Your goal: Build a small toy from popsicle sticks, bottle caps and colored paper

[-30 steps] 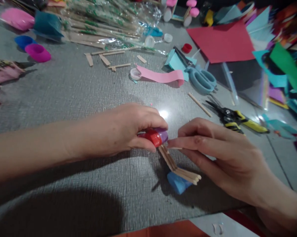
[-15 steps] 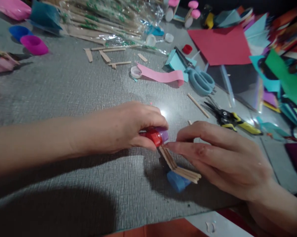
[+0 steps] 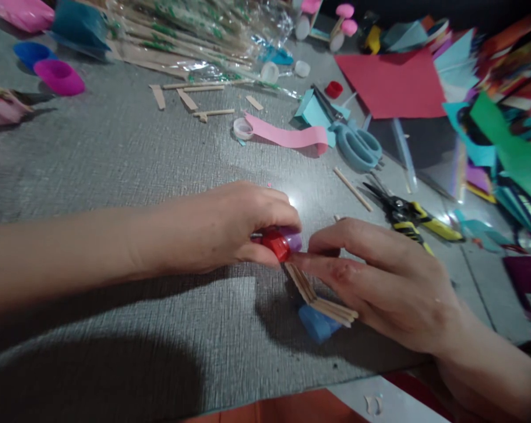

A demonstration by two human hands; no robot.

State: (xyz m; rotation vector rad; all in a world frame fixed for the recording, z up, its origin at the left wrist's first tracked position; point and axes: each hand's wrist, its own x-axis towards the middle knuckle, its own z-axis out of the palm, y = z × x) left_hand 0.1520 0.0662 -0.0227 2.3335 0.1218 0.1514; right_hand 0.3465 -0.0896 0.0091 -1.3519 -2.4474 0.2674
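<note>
My left hand [image 3: 256, 220] is closed around a red cap [image 3: 277, 244] and a purple cap [image 3: 294, 239] pressed side by side. Thin wooden sticks [image 3: 300, 282], joined in a bent row, reach from under these caps toward me. Their lower ends [image 3: 336, 310] rest over a blue plastic cap [image 3: 319, 324] on the table. My right hand [image 3: 380, 276] is closed, with its index fingertip touching the sticks just below the red cap. Whether something small sits between its finger and thumb is hidden.
Yellow-handled pliers [image 3: 410, 211] and a loose stick [image 3: 352, 189] lie beyond my right hand. Farther off are blue-handled scissors [image 3: 357, 144], a pink paper strip [image 3: 287, 134], red paper [image 3: 397, 82] and bagged sticks [image 3: 194, 38]. The table's near edge [image 3: 291, 392] runs below my hands.
My right hand's index fingertip has moved left onto the sticks by the red cap. A short pale piece seen at its fingertips earlier is now out of sight. My left hand keeps its grip.
</note>
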